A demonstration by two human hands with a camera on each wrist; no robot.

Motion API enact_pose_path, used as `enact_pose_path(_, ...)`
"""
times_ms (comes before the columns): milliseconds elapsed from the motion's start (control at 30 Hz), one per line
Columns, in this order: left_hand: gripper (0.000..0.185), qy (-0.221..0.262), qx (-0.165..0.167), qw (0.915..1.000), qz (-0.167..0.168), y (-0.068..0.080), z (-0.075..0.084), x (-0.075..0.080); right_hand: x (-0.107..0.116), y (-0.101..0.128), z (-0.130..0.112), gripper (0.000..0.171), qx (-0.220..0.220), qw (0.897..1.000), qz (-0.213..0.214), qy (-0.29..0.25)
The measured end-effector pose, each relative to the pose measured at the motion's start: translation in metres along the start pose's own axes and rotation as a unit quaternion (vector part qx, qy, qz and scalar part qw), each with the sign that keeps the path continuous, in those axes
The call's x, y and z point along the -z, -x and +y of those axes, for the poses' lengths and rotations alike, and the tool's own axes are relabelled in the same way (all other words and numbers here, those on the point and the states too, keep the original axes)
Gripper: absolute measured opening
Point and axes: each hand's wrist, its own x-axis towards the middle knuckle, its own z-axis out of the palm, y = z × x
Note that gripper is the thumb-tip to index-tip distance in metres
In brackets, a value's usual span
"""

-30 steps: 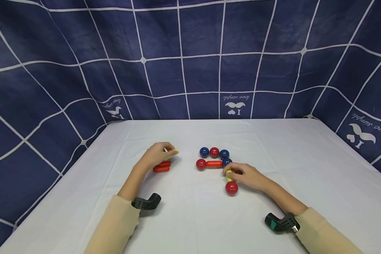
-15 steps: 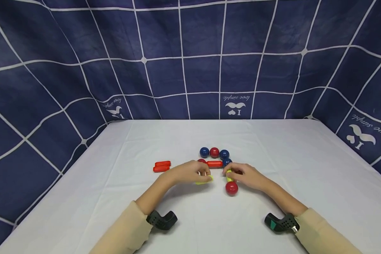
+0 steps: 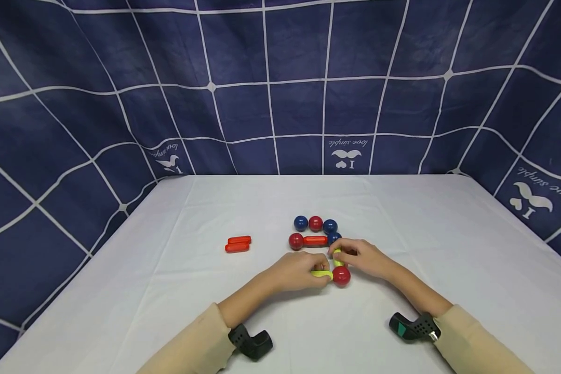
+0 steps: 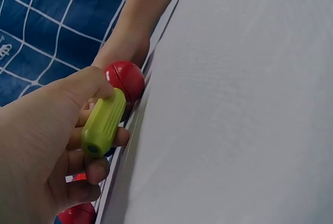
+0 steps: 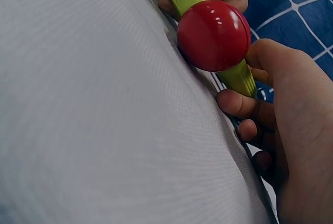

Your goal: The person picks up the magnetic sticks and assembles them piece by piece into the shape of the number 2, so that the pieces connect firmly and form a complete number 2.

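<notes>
Nearest, the left hand (image 3: 299, 271) pinches a yellow-green rod (image 3: 321, 273) in a curled grip, its tip against the red ball (image 3: 341, 276) on the white surface (image 3: 402, 218), apparently to join them. The right hand (image 3: 362, 258) curls round a second yellow-green rod (image 3: 337, 258) meeting the same ball, steadying it. Farther off lie a red rod (image 3: 315, 240) between balls, three more balls (image 3: 315, 224), and two loose red rods (image 3: 238, 244). No container shows.
</notes>
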Motion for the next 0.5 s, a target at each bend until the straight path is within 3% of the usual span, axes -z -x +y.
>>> enact_pose_path(233,0.021,0.011,0.014,0.9998,0.003,0.000,0.000,-0.005,0.001,0.000,-0.003,0.018,-0.001,1.000,-0.004,-0.007)
enact_pose_path(500,0.020,0.013,0.013,0.9994,0.028,-0.001,0.003,-0.012,0.001,0.006,-0.001,0.023,0.003,1.000,-0.025,0.005)
